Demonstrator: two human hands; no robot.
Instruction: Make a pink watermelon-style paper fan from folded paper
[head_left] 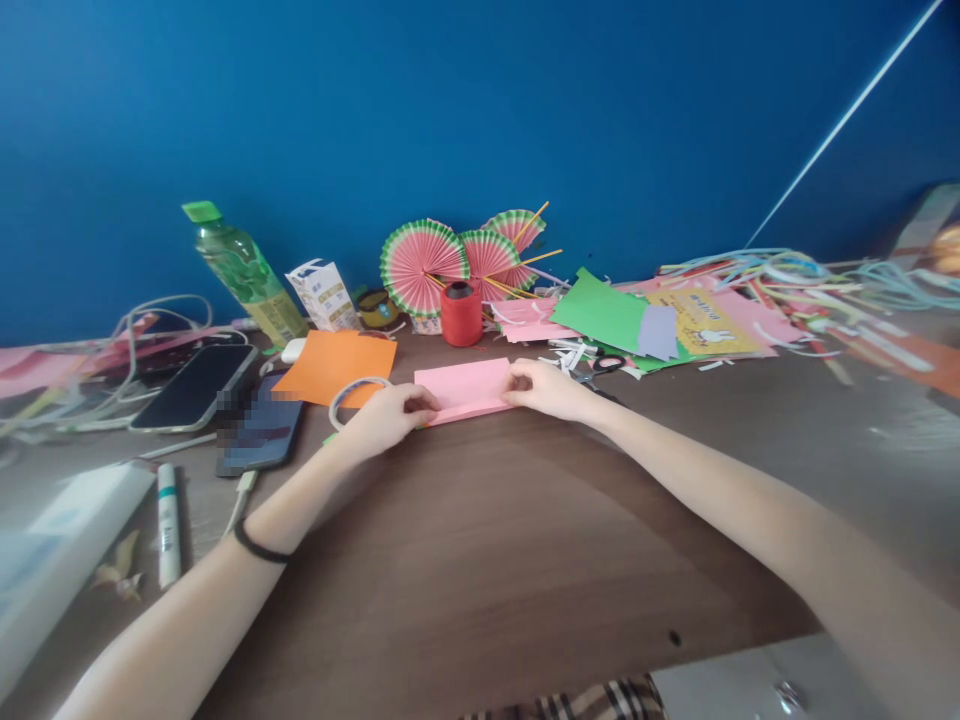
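Note:
A pink sheet of paper (463, 386) is held between my two hands over the brown table, with a narrow folded strip along its near edge. My left hand (391, 414) pinches its left end, fingers closed. At the right end, my right hand (546, 388) grips the paper between thumb and fingers. Just behind the sheet stands a red spool of thread (461, 315). An orange sheet of paper (337, 365) lies to the left of my left hand, beside a looped white cable (352, 388). Scissors (606, 366) rest among white paper scraps near my right hand.
Watermelon-patterned paper fans (424, 265) lean against the blue wall. A green-capped bottle (244, 270), a small white box (322, 293), phones (193, 385) and a marker (169, 525) are on the left. Green paper (606, 312) and tangled strips (787, 270) lie to the right.

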